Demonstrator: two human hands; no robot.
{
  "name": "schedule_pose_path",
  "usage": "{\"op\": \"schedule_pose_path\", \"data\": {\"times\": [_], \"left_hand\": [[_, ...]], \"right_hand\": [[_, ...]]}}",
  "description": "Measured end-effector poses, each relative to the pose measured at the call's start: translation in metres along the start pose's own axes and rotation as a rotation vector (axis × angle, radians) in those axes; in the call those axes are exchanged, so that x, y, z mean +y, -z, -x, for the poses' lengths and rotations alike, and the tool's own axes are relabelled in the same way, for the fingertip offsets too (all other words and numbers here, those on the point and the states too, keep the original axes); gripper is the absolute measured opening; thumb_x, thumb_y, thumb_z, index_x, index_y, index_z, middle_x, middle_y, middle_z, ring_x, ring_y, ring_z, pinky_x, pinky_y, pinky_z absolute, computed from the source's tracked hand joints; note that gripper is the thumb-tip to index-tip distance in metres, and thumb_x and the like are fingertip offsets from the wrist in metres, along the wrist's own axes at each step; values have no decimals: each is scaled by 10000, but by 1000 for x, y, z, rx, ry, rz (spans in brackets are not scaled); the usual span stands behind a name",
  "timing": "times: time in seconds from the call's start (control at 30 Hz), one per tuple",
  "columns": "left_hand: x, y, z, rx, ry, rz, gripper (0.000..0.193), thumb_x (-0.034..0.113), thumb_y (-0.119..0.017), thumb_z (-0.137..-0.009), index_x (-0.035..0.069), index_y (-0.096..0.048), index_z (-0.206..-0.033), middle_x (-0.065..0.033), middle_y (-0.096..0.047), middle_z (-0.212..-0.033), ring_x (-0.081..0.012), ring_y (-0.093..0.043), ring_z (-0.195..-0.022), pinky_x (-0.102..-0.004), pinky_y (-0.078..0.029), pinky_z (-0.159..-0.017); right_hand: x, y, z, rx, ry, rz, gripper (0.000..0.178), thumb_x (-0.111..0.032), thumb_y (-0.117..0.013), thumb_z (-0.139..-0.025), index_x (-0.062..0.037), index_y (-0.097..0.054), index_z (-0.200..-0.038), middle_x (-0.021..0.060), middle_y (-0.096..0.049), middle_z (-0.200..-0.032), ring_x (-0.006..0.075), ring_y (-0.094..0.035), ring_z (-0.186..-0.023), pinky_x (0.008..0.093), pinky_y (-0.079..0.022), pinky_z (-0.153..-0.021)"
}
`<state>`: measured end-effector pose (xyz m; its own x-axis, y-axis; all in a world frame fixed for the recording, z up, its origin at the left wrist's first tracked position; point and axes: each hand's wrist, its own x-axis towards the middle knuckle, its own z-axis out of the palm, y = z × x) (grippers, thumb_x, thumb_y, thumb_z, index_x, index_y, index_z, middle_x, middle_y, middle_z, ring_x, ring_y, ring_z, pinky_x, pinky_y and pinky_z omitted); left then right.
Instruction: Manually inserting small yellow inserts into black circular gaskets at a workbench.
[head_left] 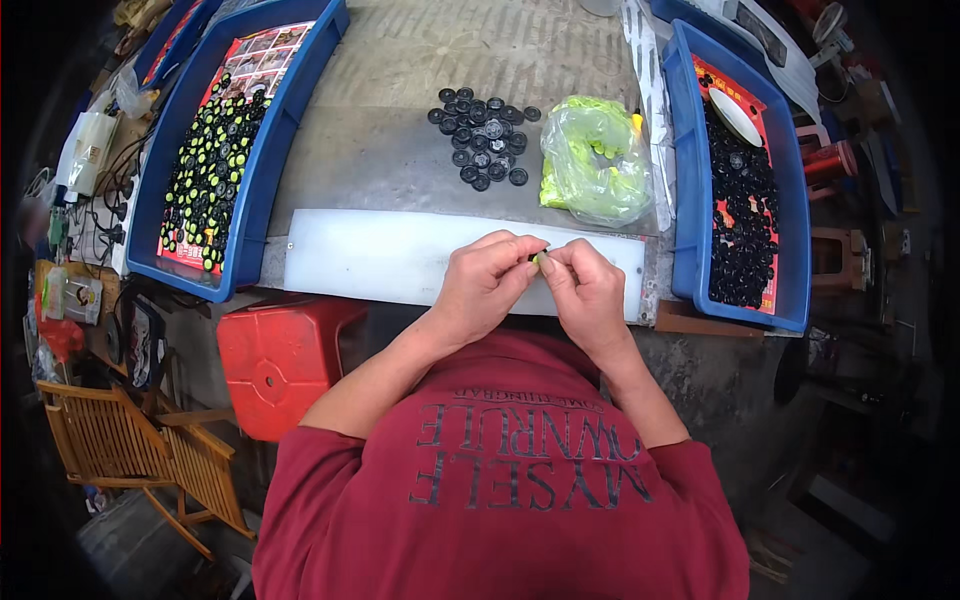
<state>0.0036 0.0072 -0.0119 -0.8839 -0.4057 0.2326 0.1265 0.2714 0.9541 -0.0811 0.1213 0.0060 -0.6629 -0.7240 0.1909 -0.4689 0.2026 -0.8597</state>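
Over a long white board [370,255], my left hand [485,280] and my right hand [590,290] meet, fingertips pinched together. Between them is a small yellow-green piece [541,259], at the tips of my right fingers. Something dark shows by my left fingertips, mostly covered, probably one of the black discs. Beyond the board lies a loose pile of small black wheel-like discs [482,135]. To its right, a clear plastic bag [610,190] lies open with bright yellow-green pieces [590,125] inside and spilling out.
A blue tray [262,150] at left holds many black discs with green centres [210,165]. The blue tray [690,200] at right holds plain black pieces [740,240] and a white oval dish [735,117]. A red stool [275,365] and wooden chair [130,435] stand at lower left.
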Motion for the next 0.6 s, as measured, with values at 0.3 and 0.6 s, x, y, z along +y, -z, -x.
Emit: {"op": "schedule_pose_path", "data": {"times": [0.3, 0.6], "left_hand": [[-1, 0, -2, 2, 4, -4, 201, -33, -528, -729, -15, -560, -927, -42, -521, -700, -87, -495, -602, -206, -403, -526], [-6, 4, 0, -64, 152, 265, 211, -6, -533, -753, -19, -549, -963, -22, -508, -788, -61, -485, -631, -185, -426, -550]], "right_hand": [[-3, -2, -3, 54, 183, 280, 142, -41, -566, -705, -7, -448, -633, 132, -509, -584, 287, -518, -534, 355, -414, -477], [0, 1, -5, 33, 17, 99, 155, -87, -594, -721, 4, -484, -661, 97, -528, -562, 181, -523, -500, 291, -409, -453]]}}
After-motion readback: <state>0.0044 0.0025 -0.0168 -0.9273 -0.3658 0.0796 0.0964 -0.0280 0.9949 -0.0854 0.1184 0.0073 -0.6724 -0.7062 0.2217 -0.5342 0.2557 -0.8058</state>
